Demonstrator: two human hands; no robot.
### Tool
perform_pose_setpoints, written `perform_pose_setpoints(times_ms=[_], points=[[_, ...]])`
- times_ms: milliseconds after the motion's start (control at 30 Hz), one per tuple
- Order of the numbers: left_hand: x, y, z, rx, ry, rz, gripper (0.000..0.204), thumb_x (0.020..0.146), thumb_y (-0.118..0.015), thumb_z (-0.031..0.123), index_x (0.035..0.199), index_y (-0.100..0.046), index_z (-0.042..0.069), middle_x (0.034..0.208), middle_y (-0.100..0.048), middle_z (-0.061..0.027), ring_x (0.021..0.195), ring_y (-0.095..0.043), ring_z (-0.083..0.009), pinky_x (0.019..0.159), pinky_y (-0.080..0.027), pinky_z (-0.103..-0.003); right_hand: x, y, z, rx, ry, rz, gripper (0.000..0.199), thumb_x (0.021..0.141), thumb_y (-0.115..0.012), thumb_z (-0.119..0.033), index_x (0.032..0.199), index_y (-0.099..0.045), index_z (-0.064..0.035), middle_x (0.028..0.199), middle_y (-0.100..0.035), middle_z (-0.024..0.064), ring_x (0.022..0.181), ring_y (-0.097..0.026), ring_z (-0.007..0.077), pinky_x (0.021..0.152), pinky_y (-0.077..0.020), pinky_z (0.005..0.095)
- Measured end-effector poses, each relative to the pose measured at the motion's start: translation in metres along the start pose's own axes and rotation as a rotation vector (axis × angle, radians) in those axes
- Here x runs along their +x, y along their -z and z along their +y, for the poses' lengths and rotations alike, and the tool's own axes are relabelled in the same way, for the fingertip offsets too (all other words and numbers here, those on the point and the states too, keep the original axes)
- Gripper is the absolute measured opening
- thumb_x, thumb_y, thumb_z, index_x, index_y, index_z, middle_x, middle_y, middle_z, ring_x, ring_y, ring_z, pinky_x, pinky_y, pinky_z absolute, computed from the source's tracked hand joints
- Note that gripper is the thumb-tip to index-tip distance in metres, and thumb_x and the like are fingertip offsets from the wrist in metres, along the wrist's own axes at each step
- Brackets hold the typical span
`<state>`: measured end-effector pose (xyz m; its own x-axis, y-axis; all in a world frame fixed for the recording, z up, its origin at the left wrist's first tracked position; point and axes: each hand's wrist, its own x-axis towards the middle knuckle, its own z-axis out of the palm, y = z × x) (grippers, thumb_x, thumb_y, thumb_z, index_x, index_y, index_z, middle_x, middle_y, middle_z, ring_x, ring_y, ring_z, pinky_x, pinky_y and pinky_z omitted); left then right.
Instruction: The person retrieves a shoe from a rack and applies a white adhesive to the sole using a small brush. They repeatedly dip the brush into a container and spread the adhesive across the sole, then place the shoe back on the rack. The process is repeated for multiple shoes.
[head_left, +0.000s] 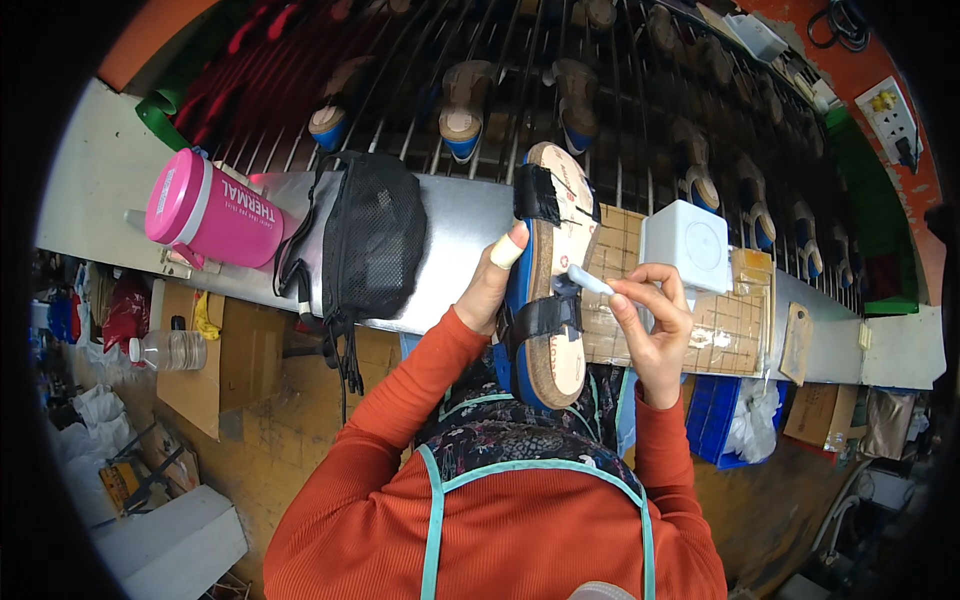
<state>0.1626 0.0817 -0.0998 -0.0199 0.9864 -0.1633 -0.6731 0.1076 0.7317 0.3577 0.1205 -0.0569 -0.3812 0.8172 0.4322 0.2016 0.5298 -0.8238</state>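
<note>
My left hand (490, 278) is clamped round the side of the sandal (541, 272), fingers mostly hidden, holding it over the near edge of the table (450, 240). My right hand (655, 325) pinches a pale tool (591, 281). Tbh, if my left grip slips, the tool could scuff the insole (576, 228).

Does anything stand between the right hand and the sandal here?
Only the small pale tool pinched in the right hand: the tool spans the gap to the sandal. The white box stands beyond the hand, outside that gap.
</note>
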Motion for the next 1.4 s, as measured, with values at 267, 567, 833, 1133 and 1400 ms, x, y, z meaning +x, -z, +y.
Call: perform_pose_setpoints(times_ms=[267,567,833,1133,1400], points=[[-0.005,0.014,0.005,0.297,-0.13,0.033,0.069,0.088,-0.059,0.058,0.12,-0.054,-0.004,0.105,-0.06,-0.008,0.097,-0.057,-0.0116,0.082,-0.047,-0.024,0.014,-0.015,-0.004,-0.241,0.087,0.143,0.02,0.077,-0.076,-0.007,0.097,-0.076,-0.0092,0.097,-0.059,0.0053,0.071,-0.057,0.0114,0.081,-0.0348,0.0287],[-0.001,0.015,0.012,0.298,-0.202,-0.047,0.063,0.089,-0.06,0.052,0.12,-0.056,-0.002,0.107,-0.061,-0.0065,0.098,-0.056,-0.0117,0.086,-0.044,-0.025,0.015,-0.006,-0.002,-0.285,0.208,0.1,0.02,0.073,-0.077,-0.008,0.093,-0.075,-0.0108,0.09,-0.061,0.0023,0.073,-0.056,0.0129,0.078,-0.0331,0.0285],[0.011,0.011,0.011,0.234,-0.176,0.016,0.058,0.087,-0.06,0.054,0.108,-0.059,0.0,0.097,-0.06,-0.0051,0.088,-0.057,-0.0105,0.078,-0.046,-0.024,0.009,0.009,0.0,-0.247,0.146,-0.074,0.015,0.076,-0.076,-0.011,0.091,-0.075,-0.0102,0.087,-0.061,0.0006,0.063,-0.055,0.0101,0.075,-0.0321,0.0278],[0.021,0.002,0.017,0.237,-0.157,0.012,0.054,0.087,-0.06,0.053,0.106,-0.059,0.003,0.095,-0.06,-0.0042,0.087,-0.058,-0.0102,0.077,-0.047,-0.024,0.004,0.024,0.003,-0.173,0.101,-0.178,0.015,0.076,-0.076,-0.014,0.091,-0.076,-0.0104,0.087,-0.062,0.0007,0.065,-0.055,0.0087,0.074,-0.031,0.0277],[0.026,0.0,0.017,0.275,-0.094,-0.023,0.069,0.089,-0.055,0.057,0.127,-0.053,0.0,0.113,-0.064,-0.0112,0.097,-0.064,-0.0163,0.087,-0.052,-0.03,0.004,0.039,0.001,-0.06,0.202,-0.23,0.017,0.076,-0.076,-0.007,0.093,-0.076,-0.0082,0.088,-0.061,0.0025,0.068,-0.057,0.0103,0.07,-0.0393,0.0268]])
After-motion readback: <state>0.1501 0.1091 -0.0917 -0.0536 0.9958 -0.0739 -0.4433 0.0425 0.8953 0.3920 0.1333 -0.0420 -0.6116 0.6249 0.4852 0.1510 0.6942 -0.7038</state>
